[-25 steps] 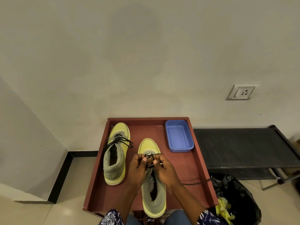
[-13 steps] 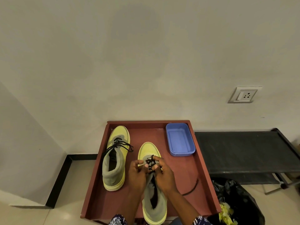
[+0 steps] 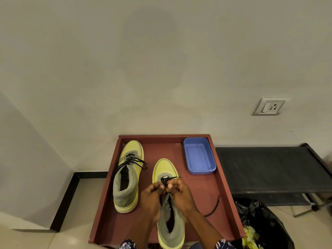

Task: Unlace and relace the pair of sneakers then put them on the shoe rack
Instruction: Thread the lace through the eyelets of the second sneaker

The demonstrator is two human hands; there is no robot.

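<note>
By wall, red tray (image 3: 226, 186) w/ sneakers; hands pinch lace (image 3: 166, 179).

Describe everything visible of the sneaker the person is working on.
The near sneaker is yellow-green with a grey collar and tongue, a pale sole and perforated toe. It stands upright on the reddish-brown tray, toe toward the wall. Only its lowest eyelets carry black lace; a loose end trails on the tray to its right. The left hand and right hand pinch the lace over the tongue.
</note>
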